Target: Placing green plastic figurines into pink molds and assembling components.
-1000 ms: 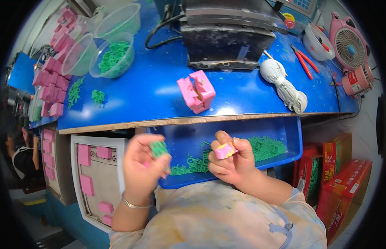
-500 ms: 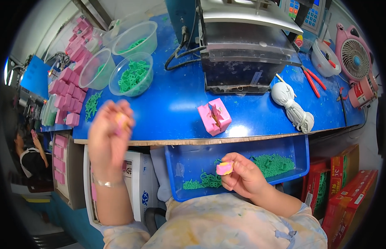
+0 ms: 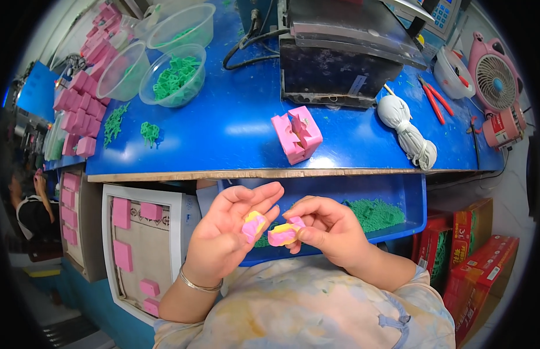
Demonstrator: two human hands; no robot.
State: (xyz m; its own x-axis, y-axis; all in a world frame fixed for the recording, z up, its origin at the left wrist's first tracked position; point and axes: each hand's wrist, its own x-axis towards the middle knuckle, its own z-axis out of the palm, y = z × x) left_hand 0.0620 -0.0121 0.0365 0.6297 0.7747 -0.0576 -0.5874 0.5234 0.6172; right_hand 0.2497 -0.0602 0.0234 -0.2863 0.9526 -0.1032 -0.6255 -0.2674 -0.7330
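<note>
My left hand (image 3: 223,230) is open near my lap, its long fingers stretched toward the right. A small pink-and-yellow piece (image 3: 255,225) sits at its thumb; I cannot tell whether it is wrapped round it. Opposite, my right hand (image 3: 334,232) is closed, thumb and finger pinching a similar soft-looking pink-and-yellow piece (image 3: 283,234). The two hands are close but apart, over the near side of a blue tray (image 3: 420,203). On the table beyond them stands a pink block (image 3: 305,139) with a jagged split in its top.
Clear bowls of green pieces (image 3: 174,75) stand back left, near stacked pink blocks (image 3: 78,110). A green piece (image 3: 149,133) lies on the blue table. A dark machine (image 3: 334,72), a white cloth bundle (image 3: 406,131), red-handled pliers (image 3: 435,102) and a pink fan (image 3: 495,72) are farther right.
My left hand has come down and right from over the table, its fingers now straighter. My right hand has moved slightly left and up, still pinching. The view has shifted a little.
</note>
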